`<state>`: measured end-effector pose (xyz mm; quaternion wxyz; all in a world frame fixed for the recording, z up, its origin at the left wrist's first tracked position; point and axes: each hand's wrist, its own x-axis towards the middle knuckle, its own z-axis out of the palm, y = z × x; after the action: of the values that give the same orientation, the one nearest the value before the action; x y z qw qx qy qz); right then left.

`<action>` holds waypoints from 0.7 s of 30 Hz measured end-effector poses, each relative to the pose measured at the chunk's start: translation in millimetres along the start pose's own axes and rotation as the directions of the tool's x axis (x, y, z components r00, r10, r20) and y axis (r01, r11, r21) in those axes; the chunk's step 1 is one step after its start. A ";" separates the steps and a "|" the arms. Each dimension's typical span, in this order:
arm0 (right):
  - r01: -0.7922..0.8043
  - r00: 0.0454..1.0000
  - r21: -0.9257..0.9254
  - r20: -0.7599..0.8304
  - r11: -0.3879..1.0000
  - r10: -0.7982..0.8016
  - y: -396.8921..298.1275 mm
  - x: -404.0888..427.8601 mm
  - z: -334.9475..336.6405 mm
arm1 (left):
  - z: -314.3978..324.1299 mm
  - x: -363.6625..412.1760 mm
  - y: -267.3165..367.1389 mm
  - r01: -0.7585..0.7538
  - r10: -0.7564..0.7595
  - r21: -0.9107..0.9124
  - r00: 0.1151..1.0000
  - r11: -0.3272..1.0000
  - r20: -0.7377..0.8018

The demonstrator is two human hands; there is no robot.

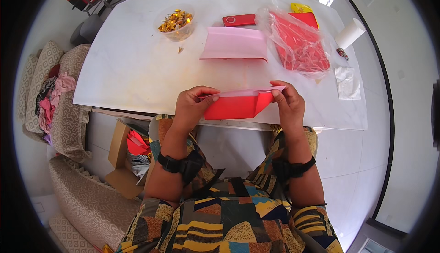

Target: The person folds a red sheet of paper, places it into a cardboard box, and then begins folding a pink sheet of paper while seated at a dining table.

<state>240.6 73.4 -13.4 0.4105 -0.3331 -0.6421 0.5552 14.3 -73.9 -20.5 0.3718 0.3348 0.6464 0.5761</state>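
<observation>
Between my hands I hold a partly folded sheet of paper (232, 107), bright red on the face towards me and pink along its upper strip. My left hand (195, 107) pinches its left end between thumb and fingers. At the other end my right hand (289, 102) grips the upper corner, where a red flap is folded over at a slant. The paper is held up at the table's front edge. Just beyond it, a curled pink sheet (235, 42) with a red underside lies on the white marbled table (137, 74).
A clear plastic tub (177, 28) of folded gold pieces stands at the back left. Behind the pink sheet is a red case (239, 20). To the right are red paper in a plastic bag (299, 43), a white roll (350, 33) and a tissue (348, 83). An open carton (118, 143) sits low left.
</observation>
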 end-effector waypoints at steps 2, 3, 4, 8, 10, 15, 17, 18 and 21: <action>-0.037 0.999 -0.006 0.012 0.999 0.037 -1.1 1.2 0.1 | -0.6 0.0 -2.7 -0.022 0.022 0.010 1.000 1.000 0.006; -0.038 0.999 -0.006 0.010 0.999 0.038 3.1 2.0 -1.9 | -0.5 0.2 -3.8 -0.046 0.046 0.020 0.999 0.999 0.014; -0.035 0.999 -0.014 0.024 0.999 0.036 10.9 3.1 -5.4 | -0.7 0.3 -4.1 -0.046 0.045 0.019 0.999 0.999 0.015; -0.020 1.000 -0.022 0.022 1.000 0.021 12.2 2.5 -5.7 | 0.6 -0.8 -2.8 0.032 -0.033 0.040 0.999 0.999 0.040; -0.015 1.000 -0.055 0.024 0.998 0.016 16.4 2.2 -8.2 | 3.8 -1.4 0.9 0.059 -0.061 0.043 0.997 0.997 0.049; 0.013 1.000 0.041 0.013 0.999 -0.014 13.2 1.6 -2.9 | 2.3 -1.2 -0.4 0.020 -0.021 0.019 0.999 1.000 0.039; 0.145 0.959 -0.144 -0.223 0.979 -0.175 11.5 2.8 -1.2 | 6.1 -0.6 -1.4 0.029 -0.030 -0.034 0.999 0.999 -0.022; 0.149 0.951 -0.197 -0.240 0.969 -0.195 4.9 1.5 -1.8 | 9.3 -0.4 -0.9 0.038 -0.045 -0.087 0.995 0.995 -0.084; 0.395 0.870 -0.486 -0.073 0.779 -0.487 -4.8 -2.8 1.5 | 28.5 -1.8 6.7 -0.008 -0.088 -0.396 0.971 0.918 -0.223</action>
<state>240.6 69.5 -9.1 0.5004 -0.3121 -0.7708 0.2410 39.9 -60.6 -15.4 0.3636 0.1687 0.5638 0.7221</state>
